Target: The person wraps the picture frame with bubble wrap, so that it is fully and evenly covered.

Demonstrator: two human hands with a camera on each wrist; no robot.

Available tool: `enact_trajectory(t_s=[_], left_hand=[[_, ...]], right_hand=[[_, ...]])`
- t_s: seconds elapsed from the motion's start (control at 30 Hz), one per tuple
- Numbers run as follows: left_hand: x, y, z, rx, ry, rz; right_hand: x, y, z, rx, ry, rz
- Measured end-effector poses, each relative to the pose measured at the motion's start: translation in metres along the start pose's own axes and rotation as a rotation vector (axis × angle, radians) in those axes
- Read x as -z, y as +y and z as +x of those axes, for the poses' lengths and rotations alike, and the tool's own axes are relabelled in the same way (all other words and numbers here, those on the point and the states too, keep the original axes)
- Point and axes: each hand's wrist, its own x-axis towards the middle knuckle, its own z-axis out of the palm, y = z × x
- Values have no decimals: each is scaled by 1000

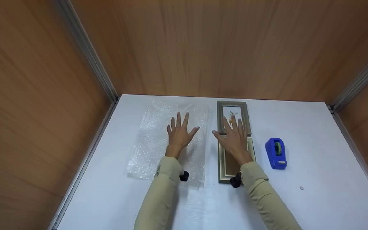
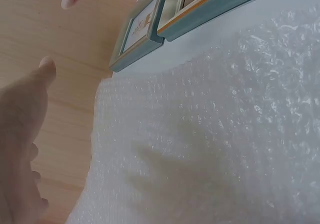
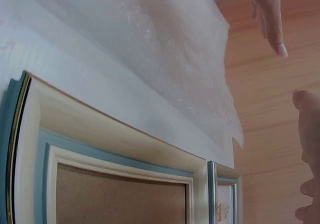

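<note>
With fingers spread, my left hand (image 1: 179,135) hovers over a sheet of bubble wrap (image 1: 152,143), and its shadow falls on the wrap in the left wrist view. My right hand (image 1: 235,140), fingers also spread, is held above two picture frames and covers part of both. The far frame (image 1: 219,117) contains a small plant picture on white. Nearer to me lies the second frame (image 1: 222,166), with a plain brown panel inside a cream and blue-green moulding (image 3: 120,119). Neither hand holds anything.
A blue tape dispenser (image 1: 276,154) stands right of the frames on the white table (image 1: 318,153). A small round piece (image 1: 301,188) lies nearer the front right. Wooden panels (image 1: 203,48) with metal edge strips rise behind and at both sides.
</note>
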Motion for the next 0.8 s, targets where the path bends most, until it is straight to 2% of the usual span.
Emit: enact_trajectory(t_s=[0.17, 0.3, 0.43, 0.6, 0.7, 0.8], left_hand=[[4, -13, 2, 37, 53, -92], [8, -25, 2, 79, 90, -180], [14, -40, 2, 141, 99, -258], [19, -64, 1, 247, 115, -347], [20, -78, -2, 302, 109, -337], [20, -92, -6, 335, 98, -310]], right_hand=[[-2, -3, 0, 53, 31, 68], [-4, -8, 0, 60, 24, 203], [-10, -14, 0, 19, -2, 359], [-21, -20, -4, -50, -29, 535], [-27, -24, -8, -101, -63, 620], [-33, -27, -12, -159, -97, 652]])
